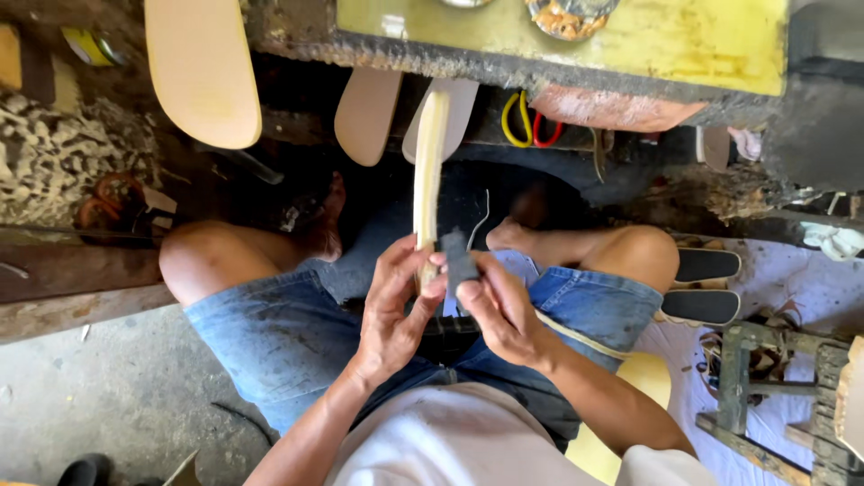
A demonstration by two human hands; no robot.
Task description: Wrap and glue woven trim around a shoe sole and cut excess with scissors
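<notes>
My left hand [394, 301] grips the lower end of a pale yellow shoe sole [429, 171], held on edge and pointing away from me. A small dark grey block [460, 262] is pinched in my right hand [500, 304] and pressed against the sole's edge near my left fingers. Both hands hover over my lap, above my blue denim shorts [270, 333] and bare knees.
A yellow-topped workbench [648, 45] spans the top. More pale soles [202, 67] lean beneath it, with yellow and red wire loops [531, 121]. Two black soles [706, 283] lie on a white cloth at the right, beside a small wooden stand [765, 387].
</notes>
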